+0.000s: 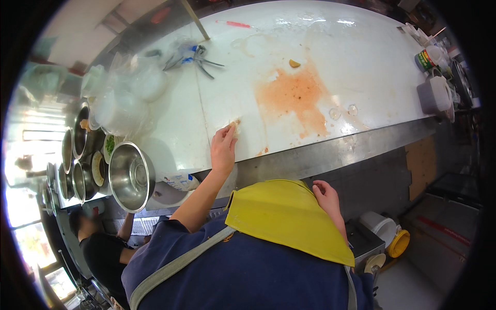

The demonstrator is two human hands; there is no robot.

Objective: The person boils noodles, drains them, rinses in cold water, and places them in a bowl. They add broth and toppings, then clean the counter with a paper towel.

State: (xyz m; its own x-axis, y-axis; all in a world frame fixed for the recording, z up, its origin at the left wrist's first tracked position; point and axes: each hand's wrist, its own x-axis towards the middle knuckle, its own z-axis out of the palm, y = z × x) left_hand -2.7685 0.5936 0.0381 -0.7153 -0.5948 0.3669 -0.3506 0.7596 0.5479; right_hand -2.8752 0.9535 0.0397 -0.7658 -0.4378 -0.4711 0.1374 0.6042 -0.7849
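My left hand (223, 149) reaches onto the white worktop (248, 85) with fingertips together at a small pale brownish scrap (235, 123); whether the fingers pinch it or only touch it cannot be told. My right hand (326, 195) hangs with curled fingers beside the yellow apron (286, 221), below the steel front edge; nothing shows in it. An orange-brown wet stain (296, 95) with dark specks spreads across the worktop. Beyond it lies a small yellow-brown wedge (294, 63). Two small clear round pieces or drops (334, 113) sit to the stain's right.
A large steel bowl (131, 177) stands at the left edge among several smaller bowls, near clear plastic bags (124, 93). Black-handled tools (201, 62) lie farther back. Plastic containers (434, 95) stand at the right end. A co-worker in black (102, 252) is at lower left.
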